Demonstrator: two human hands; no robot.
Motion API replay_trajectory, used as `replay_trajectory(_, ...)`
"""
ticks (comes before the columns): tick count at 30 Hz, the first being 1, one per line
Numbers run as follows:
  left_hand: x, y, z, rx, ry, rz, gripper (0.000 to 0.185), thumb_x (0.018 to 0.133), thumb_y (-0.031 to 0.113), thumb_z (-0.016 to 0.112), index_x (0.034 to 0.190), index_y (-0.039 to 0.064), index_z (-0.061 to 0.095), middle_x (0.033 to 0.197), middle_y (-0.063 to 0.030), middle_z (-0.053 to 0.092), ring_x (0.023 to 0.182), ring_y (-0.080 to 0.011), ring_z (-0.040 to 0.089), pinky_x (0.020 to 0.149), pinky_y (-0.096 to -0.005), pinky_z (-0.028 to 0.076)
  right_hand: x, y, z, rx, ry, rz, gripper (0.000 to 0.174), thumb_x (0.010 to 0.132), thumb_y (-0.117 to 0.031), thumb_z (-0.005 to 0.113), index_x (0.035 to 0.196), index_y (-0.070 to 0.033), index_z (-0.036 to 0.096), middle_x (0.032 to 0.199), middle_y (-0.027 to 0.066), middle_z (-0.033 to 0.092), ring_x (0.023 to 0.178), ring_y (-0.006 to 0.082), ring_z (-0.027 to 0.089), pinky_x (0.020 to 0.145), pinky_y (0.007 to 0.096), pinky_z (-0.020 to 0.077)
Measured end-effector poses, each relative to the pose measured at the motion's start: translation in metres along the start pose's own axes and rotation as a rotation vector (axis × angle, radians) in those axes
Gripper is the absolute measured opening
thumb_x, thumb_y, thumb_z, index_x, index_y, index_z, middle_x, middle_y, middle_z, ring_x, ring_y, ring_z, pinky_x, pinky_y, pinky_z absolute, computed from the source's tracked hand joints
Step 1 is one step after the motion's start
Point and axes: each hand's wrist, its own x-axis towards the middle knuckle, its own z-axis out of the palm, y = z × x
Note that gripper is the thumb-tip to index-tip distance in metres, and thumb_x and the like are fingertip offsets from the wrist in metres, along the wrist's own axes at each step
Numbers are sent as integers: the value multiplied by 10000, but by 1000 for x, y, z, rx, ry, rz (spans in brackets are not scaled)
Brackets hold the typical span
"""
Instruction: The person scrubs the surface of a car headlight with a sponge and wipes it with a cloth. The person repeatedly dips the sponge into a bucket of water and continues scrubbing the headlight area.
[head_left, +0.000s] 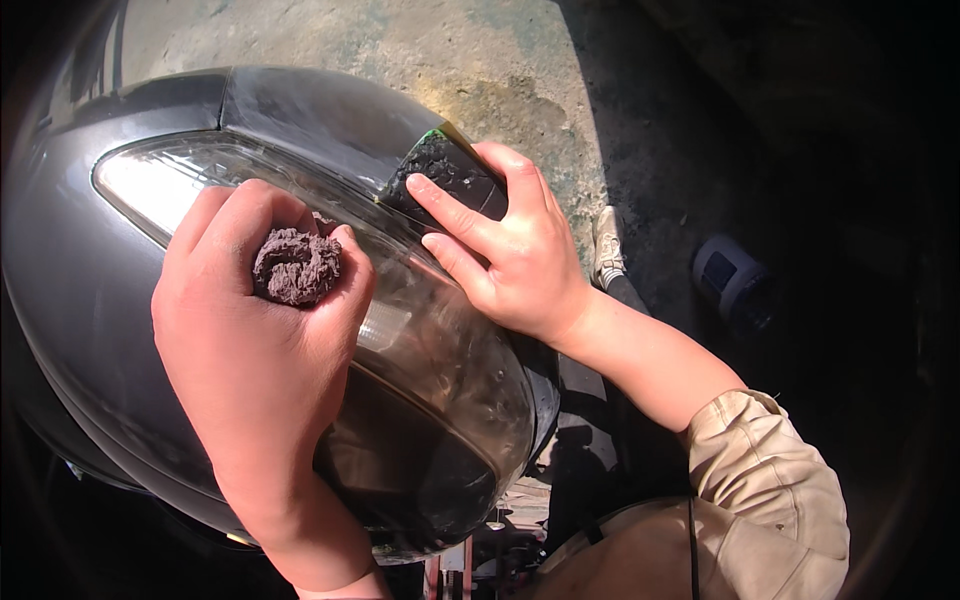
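My left hand is closed around a bunched grey-brown cloth, held above the headlight of a dark car. My right hand presses a black sanding pad flat on the car's body panel, beside the headlight's upper edge. Its thumb side and outer fingers wrap the pad's far edge, and one finger lies on top. The clear headlight lens runs diagonally under both hands. Whitish haze and smears show on the panel near the pad.
A concrete floor lies beyond the car, partly in deep shadow. A light shoe stands near my right forearm. On the shaded floor to the right is a pale bucket. The dark bumper curves below the lens.
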Motion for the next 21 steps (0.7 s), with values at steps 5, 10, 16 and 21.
replay_trajectory(5, 1, 0, 0, -17, 13, 12, 236, 869, 54, 825, 933, -14, 608, 856, -89, 593, 739, -194, 560, 739, -297, 509, -10, -1, -10, -13, 67, -86, 509, 916, -271, 855, 1419, -266, 776, 1422, 230, 558, 1140, 395, 635, 1015, 478, 557)
replay_trajectory(10, 1, 1, -1, 20, -1, -4, 235, 870, 66, 828, 938, -11, 616, 857, -93, 595, 739, -198, 568, 746, -298, 515, -24, 3, -7, -5, -1, -17, 495, 926, -233, 853, 1415, -206, 781, 1439, 276, 559, 1198, 431, 642, 1031, 493, 567)
replay_trajectory(16, 1, 2, 0, 9, -5, 0, 234, 871, 72, 831, 934, -7, 620, 859, -98, 599, 738, -210, 572, 741, -303, 514, -18, 9, -5, 42, 30, -41, 488, 926, -268, 845, 1410, -244, 784, 1433, 268, 554, 1205, 437, 626, 1041, 507, 553)
replay_trajectory(21, -1, 3, -1, 60, 7, 42, 236, 872, 67, 831, 929, -9, 616, 856, -93, 589, 740, -198, 566, 744, -297, 509, -25, 7, -8, 157, 20, 1, 523, 913, -232, 855, 1427, -192, 771, 1434, 282, 556, 1264, 446, 617, 1080, 519, 546)
